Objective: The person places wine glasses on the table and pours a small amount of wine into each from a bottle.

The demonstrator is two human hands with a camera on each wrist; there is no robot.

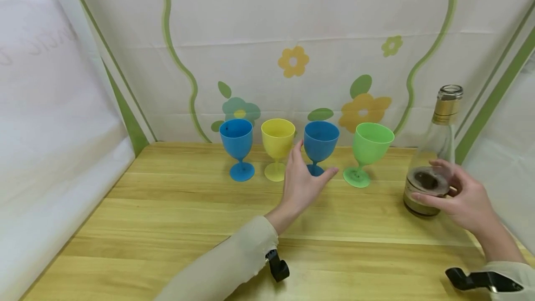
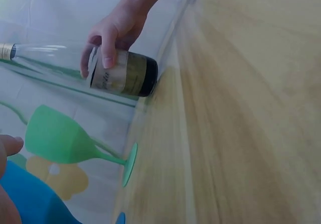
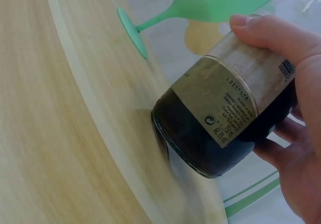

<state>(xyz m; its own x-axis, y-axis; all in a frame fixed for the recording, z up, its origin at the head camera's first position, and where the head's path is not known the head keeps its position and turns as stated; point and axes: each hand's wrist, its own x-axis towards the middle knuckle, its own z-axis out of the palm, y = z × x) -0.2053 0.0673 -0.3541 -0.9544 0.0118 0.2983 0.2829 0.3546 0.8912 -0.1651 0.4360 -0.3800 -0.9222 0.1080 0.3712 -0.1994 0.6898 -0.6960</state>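
My left hand (image 1: 302, 181) reaches around the right-hand blue goblet (image 1: 321, 142), its thumb and fingers spread on either side. In the left wrist view the thumb (image 2: 11, 144) stands beside that goblet's bowl; whether any finger touches it I cannot tell. With curled fingers my right hand (image 1: 470, 199) grips a clear glass wine bottle (image 1: 428, 161) around its label. Dark liquid fills the bottle's lower part, and its mouth has no cork. Seen from the right wrist, the bottle's base (image 3: 200, 151) is at the tabletop; contact is unclear.
Left of the left hand stand a yellow goblet (image 1: 277, 134) and another blue goblet (image 1: 237, 140). A green goblet (image 1: 371, 145) is between the hand and the bottle. All are upright on the wooden table (image 1: 167, 226), before a flowered cloth backdrop (image 1: 251, 22).
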